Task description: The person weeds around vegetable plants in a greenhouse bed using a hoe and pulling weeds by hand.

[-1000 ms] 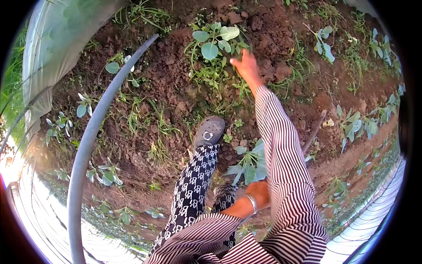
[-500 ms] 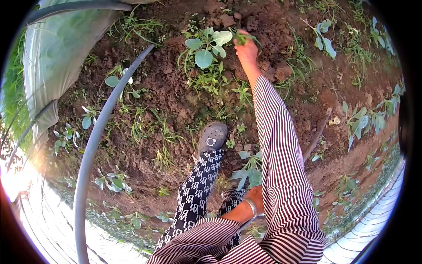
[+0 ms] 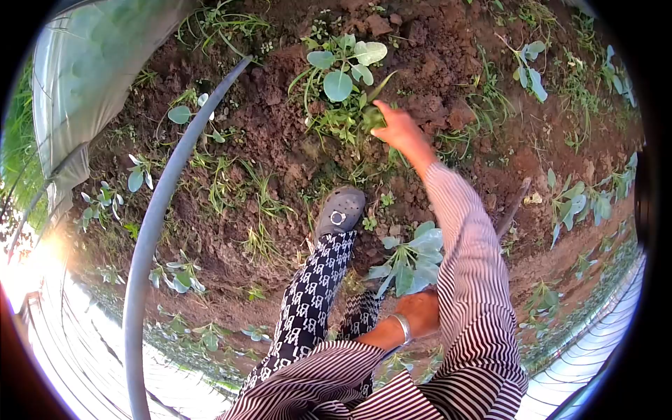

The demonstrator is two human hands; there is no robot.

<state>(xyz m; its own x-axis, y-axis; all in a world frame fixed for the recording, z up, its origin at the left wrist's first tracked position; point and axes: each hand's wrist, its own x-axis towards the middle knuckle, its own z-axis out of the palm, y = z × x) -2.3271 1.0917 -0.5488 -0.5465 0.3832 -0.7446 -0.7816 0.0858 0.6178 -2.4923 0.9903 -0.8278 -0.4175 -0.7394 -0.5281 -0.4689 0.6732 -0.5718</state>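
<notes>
My right hand [image 3: 400,131] is closed around a small bunch of green weeds [image 3: 374,119], a long blade of which sticks out past the fingers. It hovers over low weeds [image 3: 337,124] just below a young cabbage-like plant [image 3: 339,85] with broad blue-green leaves. My left hand [image 3: 418,313], with a silver bracelet [image 3: 402,327] at the wrist, is close to my body beside a larger leafy plant [image 3: 414,257]. The right sleeve covers its fingers, so their pose is hidden.
A grey curved pipe [image 3: 155,217] arches across the left. Netting [image 3: 84,70] hangs at the upper left. My shoe [image 3: 340,211] stands on the soil among grass and seedlings. More leafy plants [image 3: 574,203] grow at right, near a stick [image 3: 514,206].
My right hand has come down and toward me, from beside the upper plant to the weeds below it, with greenery still in it. My left hand stays almost where it was.
</notes>
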